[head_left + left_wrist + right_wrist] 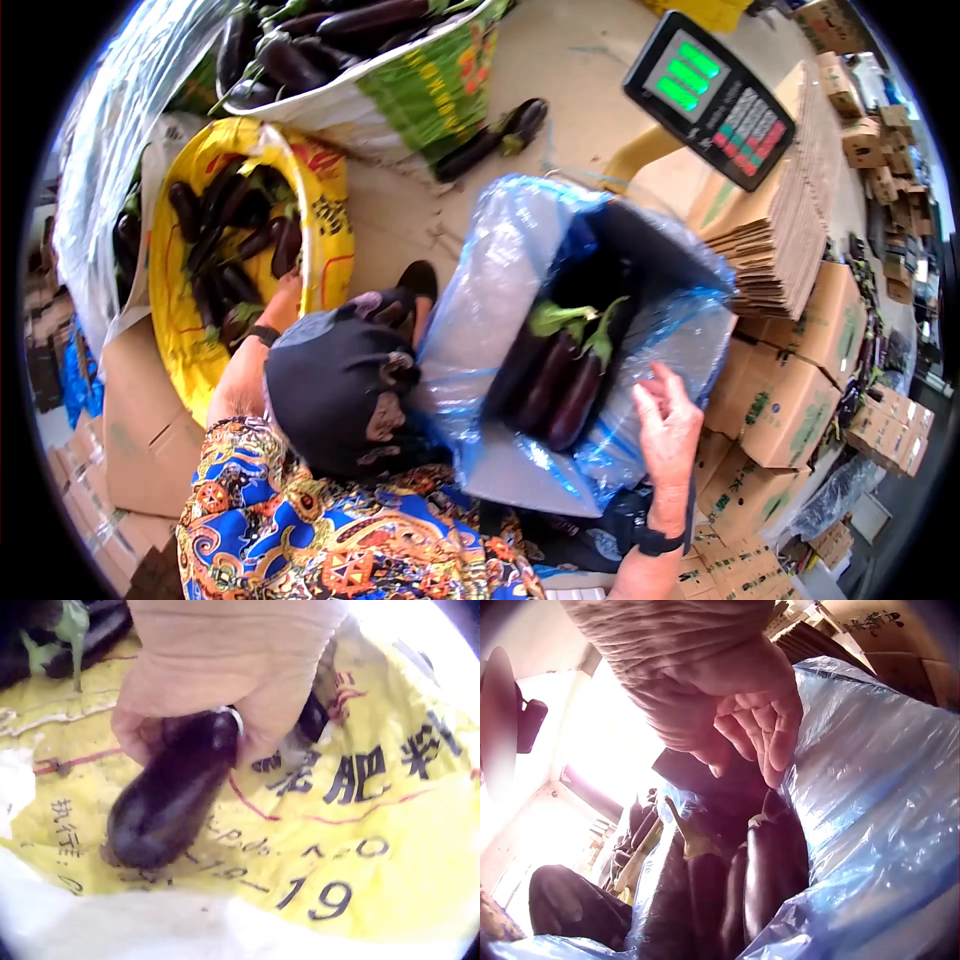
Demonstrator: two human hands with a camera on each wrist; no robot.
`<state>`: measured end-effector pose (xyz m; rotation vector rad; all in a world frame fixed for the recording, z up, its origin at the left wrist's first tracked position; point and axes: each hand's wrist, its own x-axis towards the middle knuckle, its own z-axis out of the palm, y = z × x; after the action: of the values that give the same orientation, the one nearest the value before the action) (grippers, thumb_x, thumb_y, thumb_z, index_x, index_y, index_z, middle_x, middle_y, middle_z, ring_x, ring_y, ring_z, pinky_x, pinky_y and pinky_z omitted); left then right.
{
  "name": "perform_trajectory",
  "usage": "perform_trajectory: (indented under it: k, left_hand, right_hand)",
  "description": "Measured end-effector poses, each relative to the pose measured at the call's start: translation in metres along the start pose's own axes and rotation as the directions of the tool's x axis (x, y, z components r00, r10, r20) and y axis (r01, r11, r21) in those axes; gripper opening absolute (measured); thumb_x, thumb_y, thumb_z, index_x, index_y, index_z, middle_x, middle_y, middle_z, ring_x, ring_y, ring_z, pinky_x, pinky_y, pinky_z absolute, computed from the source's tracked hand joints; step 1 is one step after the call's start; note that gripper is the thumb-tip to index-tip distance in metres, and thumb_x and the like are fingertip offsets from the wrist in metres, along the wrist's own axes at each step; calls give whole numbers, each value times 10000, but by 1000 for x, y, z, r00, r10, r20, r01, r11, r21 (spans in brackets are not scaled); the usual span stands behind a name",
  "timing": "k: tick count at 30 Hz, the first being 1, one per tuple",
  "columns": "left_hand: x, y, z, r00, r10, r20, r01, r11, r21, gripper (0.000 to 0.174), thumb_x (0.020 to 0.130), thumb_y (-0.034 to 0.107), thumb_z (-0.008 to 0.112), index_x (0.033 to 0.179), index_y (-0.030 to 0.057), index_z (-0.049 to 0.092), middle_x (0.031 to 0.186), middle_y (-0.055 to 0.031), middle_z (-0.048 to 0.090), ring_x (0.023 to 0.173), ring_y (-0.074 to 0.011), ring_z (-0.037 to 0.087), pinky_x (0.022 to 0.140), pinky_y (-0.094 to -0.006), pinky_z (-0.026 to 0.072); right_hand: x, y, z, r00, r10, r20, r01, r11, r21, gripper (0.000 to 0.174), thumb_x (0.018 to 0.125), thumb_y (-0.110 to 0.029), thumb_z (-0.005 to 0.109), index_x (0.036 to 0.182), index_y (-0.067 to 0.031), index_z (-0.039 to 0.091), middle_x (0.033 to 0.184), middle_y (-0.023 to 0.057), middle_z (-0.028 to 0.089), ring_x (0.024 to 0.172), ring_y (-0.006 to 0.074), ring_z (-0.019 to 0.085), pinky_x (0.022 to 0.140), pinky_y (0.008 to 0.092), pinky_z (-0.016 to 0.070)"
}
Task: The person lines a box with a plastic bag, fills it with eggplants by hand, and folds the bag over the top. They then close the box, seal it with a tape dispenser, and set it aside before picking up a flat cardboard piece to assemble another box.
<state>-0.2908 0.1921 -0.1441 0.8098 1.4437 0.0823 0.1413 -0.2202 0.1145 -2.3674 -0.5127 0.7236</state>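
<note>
My left hand [284, 297] reaches into a yellow woven sack [337, 215] of eggplants. In the left wrist view its fingers curl round a dark purple eggplant [169, 799], the blunt end pointing down over the printed sacking. To the right stands a box lined with clear bluish plastic [475, 270]. Eggplants [575, 400] lie side by side in it, their green stems toward the far end. My right hand [668, 420] hovers at the box's right side, holding nothing, its fingers loosely bent. The right wrist view has that hand [757, 712] just above the eggplants [761, 862].
A digital scale display [710, 100] rises beyond the box, beside stacked flat cardboard [770, 240]. Closed cartons [780, 400] stand at right. A larger white-and-green sack [430, 100] full of eggplants sits at the back, with loose eggplants [490, 140] on the floor beside it.
</note>
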Motion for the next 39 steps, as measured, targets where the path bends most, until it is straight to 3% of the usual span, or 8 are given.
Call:
perform_trajectory:
  k: [6, 8, 15, 18, 27, 31, 35, 39]
  left_hand:
    - [-94, 55, 4, 978, 98, 186, -27, 936, -351, 291, 819, 191, 656, 1105, 141, 644, 953, 16, 678, 923, -151, 637, 853, -329, 507]
    - [-107, 71, 4, 885, 290, 363, -192, 940, -282, 646, 790, 142, 636, 1403, 59, 446, 1242, -57, 610, 1084, -199, 613, 957, -356, 486]
    - [-93, 64, -27, 814, 449, 368, -478, 878, -15, 642, 731, 5, 601, 1364, -13, 491, 1245, -53, 596, 1116, -135, 535, 976, -268, 407]
    - [-86, 38, -36, 899, 331, 286, -418, 843, 338, 627, 713, 63, 615, 1325, -33, 517, 1131, -68, 620, 1041, -154, 533, 936, -242, 401]
    - [-66, -13, -6, 957, 215, 194, -290, 706, 646, 604, 731, 250, 653, 1278, 14, 553, 1153, -246, 623, 1069, -362, 590, 895, -410, 471]
    - [-4, -28, -26, 931, 364, -15, -273, 725, 632, 506, 795, 249, 636, 1236, 10, 574, 1138, -275, 606, 1074, -397, 580, 912, -431, 470]
    - [6, -24, -30, 676, 666, -316, -316, 650, 692, 543, 789, 233, 673, 1262, 2, 541, 1133, -284, 592, 1118, -431, 542, 941, -454, 452]
    - [18, -16, -6, 754, 619, -219, -378, 682, 626, 533, 783, 288, 731, 1222, 27, 579, 1072, -269, 630, 1020, -434, 597, 881, -478, 476]
  right_hand:
    - [2, -9, 10, 994, -36, 107, 38, 999, -21, 356, 895, -89, 670, 1234, 1, 609, 947, 154, 721, 781, 170, 687, 691, 291, 543]
    - [4, 1, 13, 995, -3, 98, 3, 1000, 9, 358, 899, -89, 663, 1241, -3, 606, 961, 158, 722, 792, 175, 689, 704, 298, 544]
    - [7, -8, 24, 972, 98, 214, -105, 994, 19, 388, 943, -113, 616, 1310, -2, 559, 1015, 96, 678, 832, 128, 634, 704, 257, 504]
    - [9, 6, 22, 955, 112, 275, -113, 993, -13, 445, 936, -171, 639, 1328, 15, 539, 1067, 105, 666, 868, 149, 640, 735, 272, 513]
    - [13, -25, 17, 941, 135, 310, -69, 974, -217, 425, 945, -222, 636, 1301, -2, 560, 926, 100, 693, 751, 129, 607, 670, 250, 482]
    - [7, -38, 24, 944, 139, 300, -73, 973, -221, 417, 950, -218, 634, 1297, 1, 558, 932, 115, 696, 791, 160, 634, 690, 266, 503]
    - [3, -42, 30, 946, 140, 292, -71, 969, -235, 405, 959, -222, 630, 1292, -3, 559, 942, 125, 695, 793, 171, 643, 683, 289, 521]
    - [11, -29, 12, 949, 127, 287, -43, 958, -282, 410, 957, -221, 634, 1292, 1, 559, 939, 125, 699, 791, 173, 647, 687, 290, 525]
